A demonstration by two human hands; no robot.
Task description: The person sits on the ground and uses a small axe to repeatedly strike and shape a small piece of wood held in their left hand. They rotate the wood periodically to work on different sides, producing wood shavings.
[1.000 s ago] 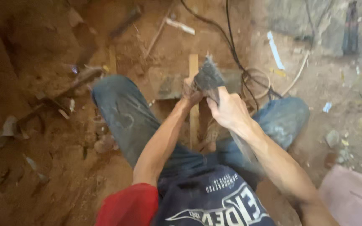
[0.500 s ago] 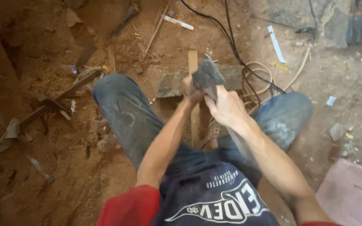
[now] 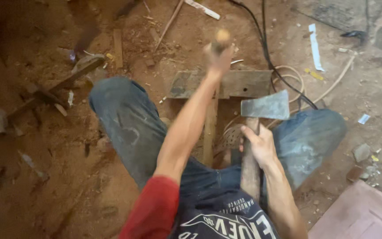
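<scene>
My left hand (image 3: pixel 217 55) is stretched forward and closed around the top end of a long wooden stick (image 3: pixel 209 132), which stands roughly upright between my knees. My right hand (image 3: pixel 258 147) grips the wooden handle of a hatchet just below its grey metal head (image 3: pixel 265 106). The blade is held to the right of the stick, apart from it. Under the stick lies a flat, weathered wooden block (image 3: pixel 244 83) on the red dirt floor. I am seated, with both legs in blue jeans on either side.
Black cables (image 3: pixel 265 48) and a pale coiled cord (image 3: pixel 290 77) lie behind the block. Wood scraps and a dark tool (image 3: pixel 54 90) are scattered on the left. A white strip (image 3: pixel 315 46) lies far right, and a reddish board (image 3: pixel 359 212) is at the lower right.
The hatchet head was against the stick beside my left hand. Now my right hand has drawn it back to the right, and my left hand sits at the stick's top.
</scene>
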